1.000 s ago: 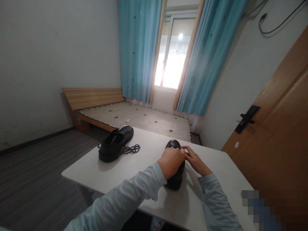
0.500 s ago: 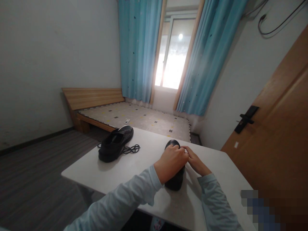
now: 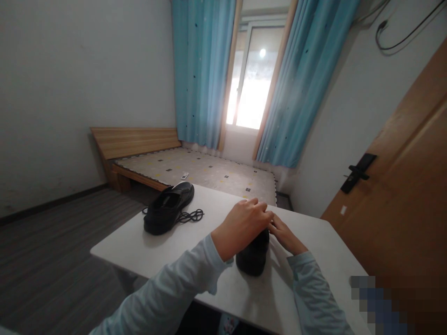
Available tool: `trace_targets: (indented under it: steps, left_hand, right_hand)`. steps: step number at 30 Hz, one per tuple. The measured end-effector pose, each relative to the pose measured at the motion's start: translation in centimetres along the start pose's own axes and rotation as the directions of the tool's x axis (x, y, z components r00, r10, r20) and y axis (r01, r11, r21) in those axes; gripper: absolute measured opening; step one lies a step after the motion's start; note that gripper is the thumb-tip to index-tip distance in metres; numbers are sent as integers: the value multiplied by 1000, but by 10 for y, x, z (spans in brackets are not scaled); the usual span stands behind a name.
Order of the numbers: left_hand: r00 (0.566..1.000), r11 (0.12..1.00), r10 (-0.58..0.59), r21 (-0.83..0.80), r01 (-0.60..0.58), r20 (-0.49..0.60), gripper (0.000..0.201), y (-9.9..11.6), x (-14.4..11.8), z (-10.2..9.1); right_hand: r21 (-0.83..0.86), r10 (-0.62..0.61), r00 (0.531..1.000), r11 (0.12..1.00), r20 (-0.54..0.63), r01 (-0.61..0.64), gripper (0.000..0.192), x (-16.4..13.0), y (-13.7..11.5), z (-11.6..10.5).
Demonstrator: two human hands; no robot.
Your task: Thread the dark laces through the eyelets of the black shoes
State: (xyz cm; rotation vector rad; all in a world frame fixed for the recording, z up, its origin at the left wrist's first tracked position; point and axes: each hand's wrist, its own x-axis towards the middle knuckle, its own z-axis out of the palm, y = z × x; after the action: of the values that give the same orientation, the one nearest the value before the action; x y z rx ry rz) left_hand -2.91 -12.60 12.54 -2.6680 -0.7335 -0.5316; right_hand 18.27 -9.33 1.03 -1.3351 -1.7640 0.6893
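A black shoe (image 3: 253, 257) stands on the white table (image 3: 139, 253), its heel toward me. My left hand (image 3: 244, 223) is arched over the front of this shoe and covers most of it, fingers bent together. From the right side my right hand (image 3: 285, 236) reaches in, its fingertips meeting those of my left hand above the shoe. Whatever the fingers pinch is hidden. A second black shoe (image 3: 165, 209) rests farther left, its opening showing. Beside it lies a black shoelace (image 3: 191, 216) in loops.
Behind the table is a bed (image 3: 213, 172) with a patterned mattress and a small white object (image 3: 185, 176) on it. A wooden door (image 3: 394, 186) with a black handle (image 3: 359, 173) is at the right. Blue curtains (image 3: 204, 74) flank the window.
My left hand has shifted slightly left and up over the shoe's front, now covering the toe that showed before. My right hand stays in nearly the same place.
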Motion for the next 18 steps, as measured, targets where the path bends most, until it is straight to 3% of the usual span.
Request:
trace_targets:
  steps: [6, 12, 15, 18]
  left_hand:
    - [993, 994, -43, 98, 54, -111, 11, -7, 0, -31]
    - [966, 982, -61, 159, 103, -250, 14, -19, 2, -50]
    - [925, 969, -96, 179, 171, -367, 16, -31, 2, -57]
    - [842, 935, -158, 195, 295, -516, 20, -47, 2, -62]
  right_hand:
    - [32, 26, 1000, 999, 16, -26, 47, 0, 1, 2]
    - [0, -34, 999, 999, -13, 34, 45, 0, -1, 3]
    - [-11, -32, 999, 999, -18, 32, 43, 0, 0, 3]
    - [-21, 28, 1000, 999, -1, -28, 40, -1, -1, 2]
